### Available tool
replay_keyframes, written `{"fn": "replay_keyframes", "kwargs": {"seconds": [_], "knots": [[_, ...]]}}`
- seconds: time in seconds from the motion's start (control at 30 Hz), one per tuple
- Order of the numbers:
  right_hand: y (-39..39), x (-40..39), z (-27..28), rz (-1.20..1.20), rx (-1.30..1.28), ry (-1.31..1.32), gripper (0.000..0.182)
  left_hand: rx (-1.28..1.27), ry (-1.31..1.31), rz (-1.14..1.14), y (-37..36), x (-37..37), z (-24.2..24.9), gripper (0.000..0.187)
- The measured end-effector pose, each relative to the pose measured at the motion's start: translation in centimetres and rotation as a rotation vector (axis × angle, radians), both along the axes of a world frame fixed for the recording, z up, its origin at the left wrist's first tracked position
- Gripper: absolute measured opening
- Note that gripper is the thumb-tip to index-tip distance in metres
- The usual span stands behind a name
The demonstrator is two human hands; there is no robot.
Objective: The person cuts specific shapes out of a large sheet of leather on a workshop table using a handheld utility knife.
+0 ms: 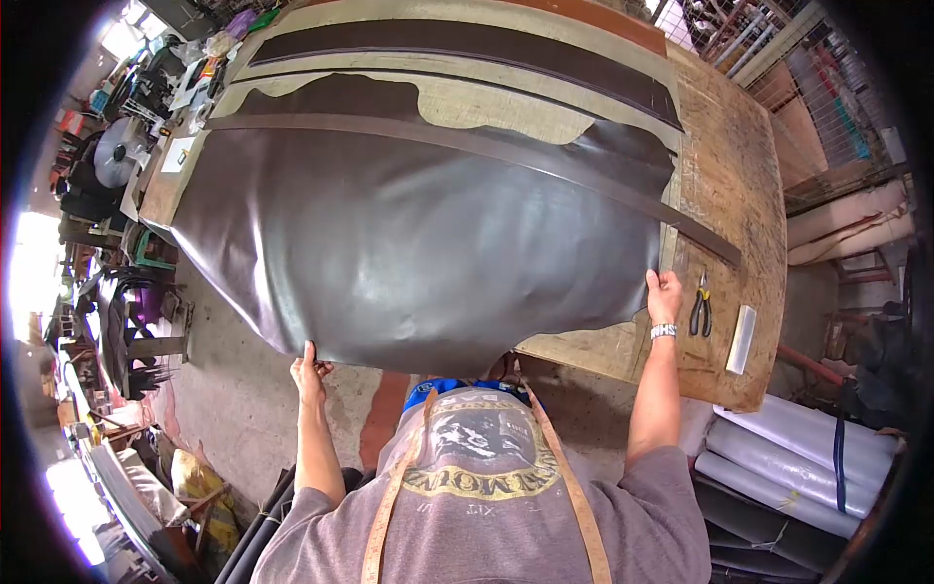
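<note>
A large dark brown leather hide (418, 243) lies over the work table, its near edge hanging past the table's front. My left hand (309, 373) pinches that hanging edge at the lower left, thumb on top. At the right, my right hand (664, 296) grips the hide's edge above the tabletop. Across the hide's far part runs a long, narrow brown strip (457, 138), its right end resting on bare wood. Black-and-yellow pliers (700, 310) lie on the table just right of my right hand.
Behind the hide lies a wide dark leather strip (467, 54). A pale rectangular block (741, 340) sits near the right corner of the wooden table (749, 185). Plastic-wrapped rolls (788, 457) are stacked at lower right. A fan (119, 153) and clutter stand left. A tape measure (564, 477) hangs round my neck.
</note>
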State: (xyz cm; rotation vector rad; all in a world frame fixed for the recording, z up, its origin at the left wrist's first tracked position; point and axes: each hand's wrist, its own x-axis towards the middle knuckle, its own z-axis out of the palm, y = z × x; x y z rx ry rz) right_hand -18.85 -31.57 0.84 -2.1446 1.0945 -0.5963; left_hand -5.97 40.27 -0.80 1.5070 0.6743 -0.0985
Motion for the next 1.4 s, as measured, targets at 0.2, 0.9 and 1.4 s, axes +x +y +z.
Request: {"fn": "replay_keyframes", "kwargs": {"seconds": [0.2, 0.9, 1.4], "knots": [[-0.1, -0.1, -0.5, 0.011, 0.057, -0.076, 0.032, -0.049, 0.003, -0.02, 0.3, -0.1, -0.7, 0.04], [-0.5, -1.0, -3.1, -0.08, -0.043, -0.033, 0.03, -0.172, 0.07, 0.137, 0.1, 0.1, -2.6, 0.037], [-0.1, -1.2, -2.1, 0.037, -0.015, -0.022, 0.034, 1.354, -0.224, -0.182, -3.6, 5.3, 4.5, 0.044]]}}
